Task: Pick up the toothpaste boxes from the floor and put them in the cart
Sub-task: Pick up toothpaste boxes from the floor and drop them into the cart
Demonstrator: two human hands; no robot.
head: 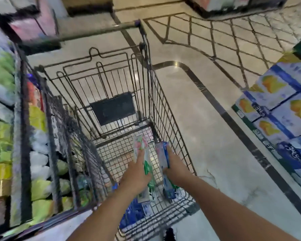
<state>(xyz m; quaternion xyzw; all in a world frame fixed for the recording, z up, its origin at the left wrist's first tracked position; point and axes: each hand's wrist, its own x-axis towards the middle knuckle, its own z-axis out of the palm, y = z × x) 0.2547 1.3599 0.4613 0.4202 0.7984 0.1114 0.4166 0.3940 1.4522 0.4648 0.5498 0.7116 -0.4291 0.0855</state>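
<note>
Both hands were inside the cart (pixel 165 94) — left hand (pixel 137 178) gripped a green-and-white toothpaste box (pixel 147 164), right hand (pixel 176 168) gripped a blue one (pixel 163 154) — more boxes (pixel 137 211) lay on the cart's bottom.

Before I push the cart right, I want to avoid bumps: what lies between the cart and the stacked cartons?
Only bare floor with a dark inlaid stripe lies between the cart and the cartons, as the head view shows.
</note>
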